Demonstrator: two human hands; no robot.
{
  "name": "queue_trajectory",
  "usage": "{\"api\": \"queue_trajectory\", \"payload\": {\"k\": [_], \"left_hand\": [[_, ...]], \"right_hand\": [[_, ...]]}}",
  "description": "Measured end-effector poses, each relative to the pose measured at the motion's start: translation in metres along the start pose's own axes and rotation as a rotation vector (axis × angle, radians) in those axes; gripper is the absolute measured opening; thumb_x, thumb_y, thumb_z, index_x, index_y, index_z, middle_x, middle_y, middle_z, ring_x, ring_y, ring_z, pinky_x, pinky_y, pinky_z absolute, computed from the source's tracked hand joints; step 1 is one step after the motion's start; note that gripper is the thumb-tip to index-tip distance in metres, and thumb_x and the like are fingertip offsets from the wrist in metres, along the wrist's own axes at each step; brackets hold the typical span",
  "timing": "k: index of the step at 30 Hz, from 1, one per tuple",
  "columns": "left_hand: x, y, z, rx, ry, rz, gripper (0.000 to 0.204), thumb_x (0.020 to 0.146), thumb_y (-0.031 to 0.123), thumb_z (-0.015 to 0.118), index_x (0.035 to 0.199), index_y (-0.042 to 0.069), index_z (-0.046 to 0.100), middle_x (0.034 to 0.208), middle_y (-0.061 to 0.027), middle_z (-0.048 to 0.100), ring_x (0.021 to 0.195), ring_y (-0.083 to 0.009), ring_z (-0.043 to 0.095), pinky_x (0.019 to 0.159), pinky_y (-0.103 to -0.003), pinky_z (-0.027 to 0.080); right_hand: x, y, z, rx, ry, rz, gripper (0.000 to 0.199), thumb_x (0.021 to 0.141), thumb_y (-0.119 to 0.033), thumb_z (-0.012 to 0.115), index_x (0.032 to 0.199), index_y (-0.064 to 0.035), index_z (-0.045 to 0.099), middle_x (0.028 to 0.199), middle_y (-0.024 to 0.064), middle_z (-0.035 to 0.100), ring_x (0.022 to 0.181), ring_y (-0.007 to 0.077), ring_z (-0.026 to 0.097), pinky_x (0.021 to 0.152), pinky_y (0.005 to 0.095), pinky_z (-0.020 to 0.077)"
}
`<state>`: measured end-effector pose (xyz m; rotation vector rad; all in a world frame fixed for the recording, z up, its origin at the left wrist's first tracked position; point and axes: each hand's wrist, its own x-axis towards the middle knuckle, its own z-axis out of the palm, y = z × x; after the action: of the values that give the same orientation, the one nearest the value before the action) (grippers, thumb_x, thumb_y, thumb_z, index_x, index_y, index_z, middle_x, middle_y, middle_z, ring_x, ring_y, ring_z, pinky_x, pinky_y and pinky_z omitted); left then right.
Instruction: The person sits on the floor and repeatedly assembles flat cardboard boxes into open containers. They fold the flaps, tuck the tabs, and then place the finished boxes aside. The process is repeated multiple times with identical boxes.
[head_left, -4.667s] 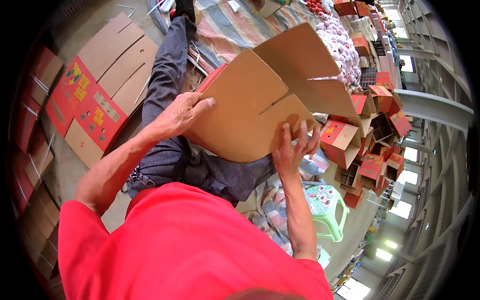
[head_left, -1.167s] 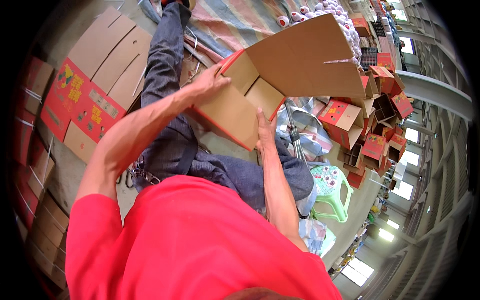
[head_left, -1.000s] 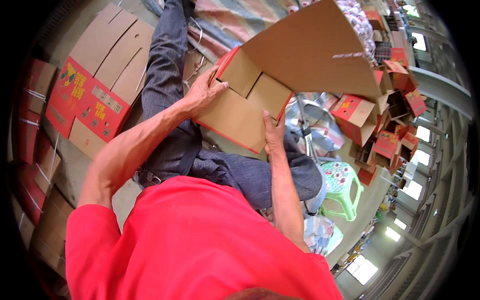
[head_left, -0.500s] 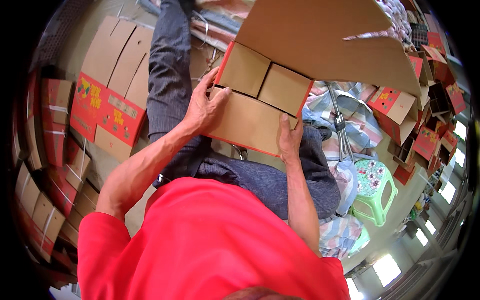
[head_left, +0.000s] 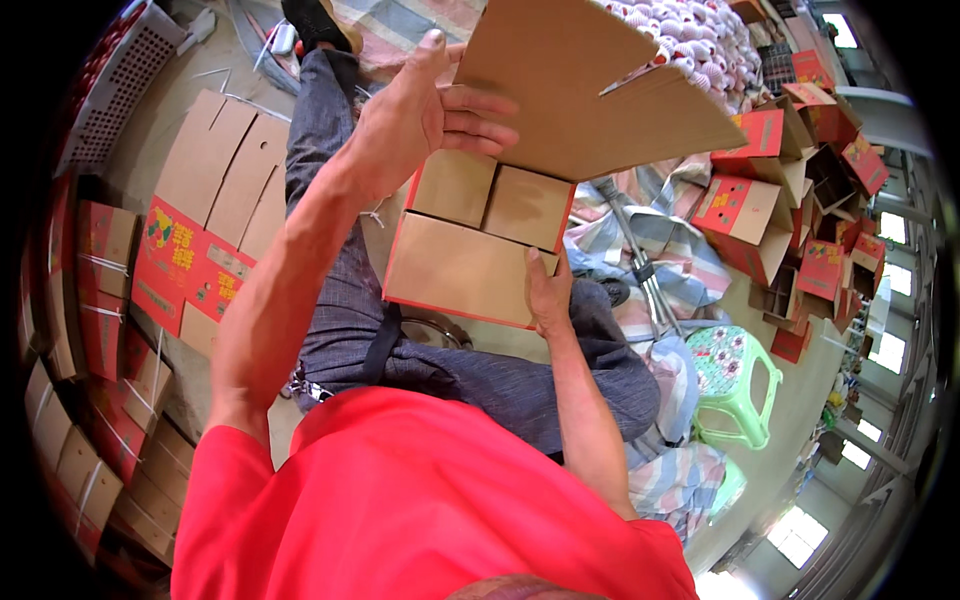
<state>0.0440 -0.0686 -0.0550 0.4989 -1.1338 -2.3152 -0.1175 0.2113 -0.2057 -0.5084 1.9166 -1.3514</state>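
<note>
A cardboard box point(head_left: 465, 268) with red outer edges rests over my lap, and I look down onto its inner flaps, folded together. One wide brown flap point(head_left: 585, 95) with a slit stands up and away at the far side. My left hand point(head_left: 425, 118) is raised over the box's far left corner, in front of that flap. Its fingers are stretched apart and hold nothing; whether they touch the flap I cannot tell. With the thumb on top, my right hand point(head_left: 548, 292) grips the box's right edge; its other fingers are mostly hidden behind the side.
Flat red-and-brown cardboard point(head_left: 205, 215) lies on the floor at left, beside strapped carton bundles point(head_left: 105, 265). On the right are a green plastic stool point(head_left: 730, 385), striped sheeting point(head_left: 690, 240) and a pile of formed boxes point(head_left: 750, 215). Netted round goods point(head_left: 690, 40) lie at the back.
My left hand has let go of the box's left side and risen to the standing flap. The box has shifted a little left in view, still held by my right hand.
</note>
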Motion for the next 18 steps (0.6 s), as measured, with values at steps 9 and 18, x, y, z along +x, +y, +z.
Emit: {"api": "queue_trajectory", "payload": {"k": [9,18], "left_hand": [[-0.114,-0.031,0.015,0.248,0.167,-0.128,0.033,0.102,0.02,0.058,0.131,0.005,0.058,0.112,-0.0104,0.066,0.099,-0.0167,0.067,0.089,-0.036,0.058],[-0.14,-0.066,0.022,-0.118,0.222,-0.557,0.054,0.096,0.003,0.065,0.147,0.001,0.049,0.131,-0.0144,0.067,0.112,-0.0234,0.072,0.097,-0.039,0.061]], "right_hand": [[-0.009,0.007,-0.022,-0.154,-0.163,0.156,0.052,0.104,-0.021,0.068,0.15,-0.002,0.052,0.143,0.0108,0.06,0.129,0.0216,0.056,0.11,0.0364,0.0456],[-0.041,0.025,-0.049,-0.196,-0.159,0.1,0.051,0.103,-0.018,0.067,0.149,-0.0014,0.052,0.146,0.0146,0.058,0.134,0.0281,0.054,0.113,0.0419,0.0435]]}}
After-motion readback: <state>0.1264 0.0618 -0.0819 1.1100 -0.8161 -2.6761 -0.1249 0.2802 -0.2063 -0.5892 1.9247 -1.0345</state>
